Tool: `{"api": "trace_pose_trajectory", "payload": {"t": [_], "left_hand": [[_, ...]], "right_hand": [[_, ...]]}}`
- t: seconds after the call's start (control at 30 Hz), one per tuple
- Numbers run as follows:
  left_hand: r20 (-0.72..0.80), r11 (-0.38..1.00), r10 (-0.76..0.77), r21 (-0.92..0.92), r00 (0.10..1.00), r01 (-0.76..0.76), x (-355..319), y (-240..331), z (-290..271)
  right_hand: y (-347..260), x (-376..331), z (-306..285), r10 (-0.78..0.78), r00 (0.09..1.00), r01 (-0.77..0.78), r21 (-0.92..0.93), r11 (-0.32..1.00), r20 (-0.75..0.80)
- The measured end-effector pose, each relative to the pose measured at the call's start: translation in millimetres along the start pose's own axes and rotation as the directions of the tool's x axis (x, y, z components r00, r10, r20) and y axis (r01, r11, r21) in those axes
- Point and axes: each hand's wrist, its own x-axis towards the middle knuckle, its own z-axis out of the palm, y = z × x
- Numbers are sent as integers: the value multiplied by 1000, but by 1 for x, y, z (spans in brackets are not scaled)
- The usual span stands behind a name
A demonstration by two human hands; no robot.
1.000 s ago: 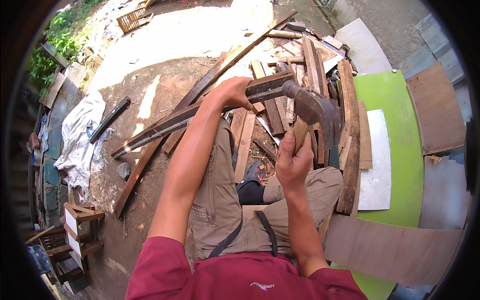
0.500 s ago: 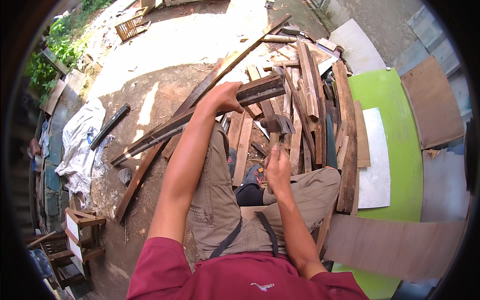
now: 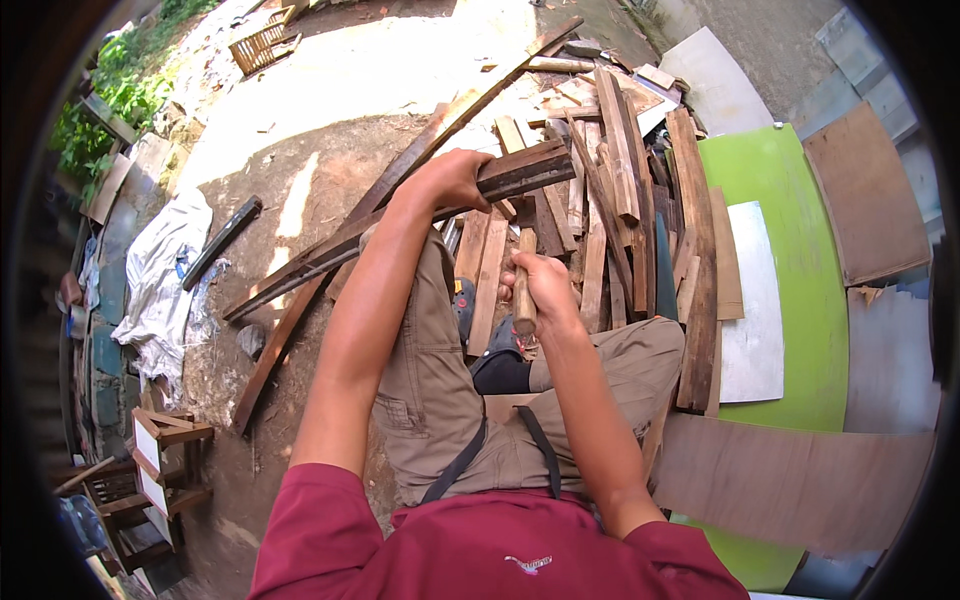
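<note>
My left hand [image 3: 455, 182] is closed around a long dark wooden beam [image 3: 525, 172], thumb along its near side. The beam slants from the lower left up to the right, its right end over a pile of boards. My right hand [image 3: 545, 285] grips the wooden handle of a hammer [image 3: 525, 308] just below the beam, between my knees. The handle's butt points toward me. The hammer's head cannot be made out now; it showed in the earlier picture.
Loose boards [image 3: 490, 265] lie around my feet and to the right. Another long plank [image 3: 400, 180] runs behind the beam. On the right is a green panel [image 3: 815, 330] with a white sheet [image 3: 755, 310]. A white cloth [image 3: 165, 270] and a wooden stool-like frame [image 3: 175, 450] are at left.
My right hand has moved up and slightly left and turned the hammer, so its handle end now faces me and its head is out of sight. The left hand has stayed on the beam.
</note>
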Motion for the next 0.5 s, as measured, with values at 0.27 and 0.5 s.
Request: {"api": "trace_pose_trajectory", "payload": {"t": [0.27,0.5], "left_hand": [[24,984,100,144,995,-102,1,2,21],[-18,973,104,209,994,-98,-3,-5,22]], "right_hand": [[-36,30,-15,299,948,-318,360,877,109],[-71,19,-13,373,912,-407,277,870,170]]}}
